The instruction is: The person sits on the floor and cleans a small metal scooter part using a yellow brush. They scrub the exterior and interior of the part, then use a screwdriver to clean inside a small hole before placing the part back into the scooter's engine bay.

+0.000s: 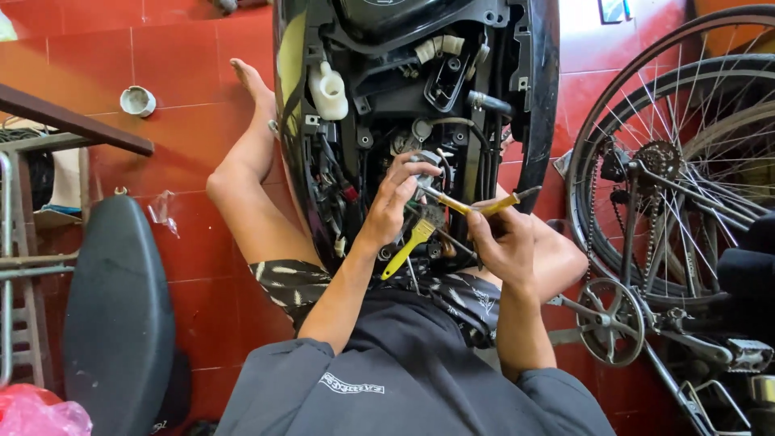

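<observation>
I sit on the red tiled floor facing the open engine bay of a black scooter (533, 89). My left hand (397, 198) reaches into the bay and grips a small grey metal part (426, 164) among the wires and hoses. My right hand (500, 238) holds a yellow-handled screwdriver (476, 206), its shaft pointing left toward that part. A yellow-handled brush (408, 246) hangs just below my left wrist, against the scooter's underside. A white plastic reservoir (329, 90) sits higher in the bay.
A bicycle stands at the right, with its rear wheel (686, 153) and crank (611, 321) close to my right elbow. A detached black seat (117, 315) lies at the left beside a metal rack (24, 266). A small white cap (137, 101) lies on the tiles.
</observation>
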